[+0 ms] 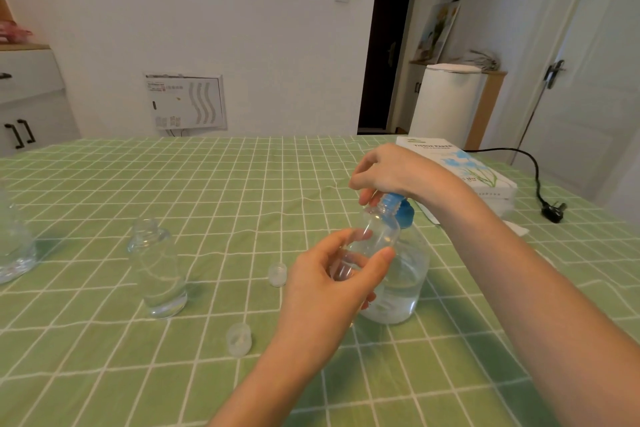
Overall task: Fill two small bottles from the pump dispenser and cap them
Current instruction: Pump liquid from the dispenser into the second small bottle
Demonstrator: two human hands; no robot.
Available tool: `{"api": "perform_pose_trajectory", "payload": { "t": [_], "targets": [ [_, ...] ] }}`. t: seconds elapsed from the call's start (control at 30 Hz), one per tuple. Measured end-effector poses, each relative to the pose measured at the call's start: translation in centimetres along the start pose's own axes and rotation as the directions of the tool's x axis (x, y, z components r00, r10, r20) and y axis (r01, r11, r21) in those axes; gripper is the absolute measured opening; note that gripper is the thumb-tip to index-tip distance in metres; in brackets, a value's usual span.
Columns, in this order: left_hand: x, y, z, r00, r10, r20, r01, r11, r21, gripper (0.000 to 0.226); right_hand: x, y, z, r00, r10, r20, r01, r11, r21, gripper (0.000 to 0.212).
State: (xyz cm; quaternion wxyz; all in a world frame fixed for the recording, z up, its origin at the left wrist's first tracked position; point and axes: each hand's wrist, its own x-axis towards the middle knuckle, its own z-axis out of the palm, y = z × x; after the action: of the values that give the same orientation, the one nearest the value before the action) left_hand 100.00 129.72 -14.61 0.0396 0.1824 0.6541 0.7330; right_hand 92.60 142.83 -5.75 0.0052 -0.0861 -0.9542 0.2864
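Thumb and fingers of the left hand (pixel 332 284) pinch a small clear bottle (pixel 375 229), tilted with its open mouth at the spout of the pump dispenser (pixel 405 284), whose blue pump head (pixel 403 211) the right hand (pixel 391 170) covers with curled fingers, while a second uncapped bottle (pixel 157 270) and two caps (pixel 277 274) sit left of the dispenser.

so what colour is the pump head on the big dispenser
Blue, on the pump head under the right hand; the head view shows it.
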Motion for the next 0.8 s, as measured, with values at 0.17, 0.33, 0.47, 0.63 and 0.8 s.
{"api": "perform_pose_trajectory", "payload": {
  "t": [0.17, 0.33, 0.47, 0.63, 0.8],
  "targets": [
    [0.0, 0.2, 0.0, 1.000, 0.019, 0.001, -0.019, 1.000, 0.003, 0.025, -0.1, -0.3, -0.6, 0.998, -0.039, -0.046, 0.039, 0.999, -0.002, 0.021],
    [-0.1, 0.2, 0.1, 1.000, 0.009, -0.002, -0.009, 1.000, 0.004, 0.026, -0.1, -0.2, -0.3, 0.999, -0.034, -0.009, 0.034, 0.999, 0.007, 0.025],
    [0.0, 0.2, 0.1, 1.000, 0.005, -0.008, -0.005, 1.000, 0.008, 0.026, -0.1, -0.1, -0.1, 1.000, -0.025, -0.001, 0.025, 0.999, 0.025, 0.029],
    [-0.1, 0.0, 0.0, 1.000, -0.001, -0.003, 0.001, 1.000, 0.014, 0.027, -0.1, 0.2, 0.4, 1.000, -0.012, 0.016, 0.011, 1.000, 0.022, 0.026],
    [-0.1, 0.1, 0.1, 1.000, 0.004, 0.003, -0.004, 1.000, 0.016, 0.030, -0.2, 0.1, -0.1, 0.999, -0.027, -0.031, 0.028, 0.999, 0.027, 0.023]
  ]
}}
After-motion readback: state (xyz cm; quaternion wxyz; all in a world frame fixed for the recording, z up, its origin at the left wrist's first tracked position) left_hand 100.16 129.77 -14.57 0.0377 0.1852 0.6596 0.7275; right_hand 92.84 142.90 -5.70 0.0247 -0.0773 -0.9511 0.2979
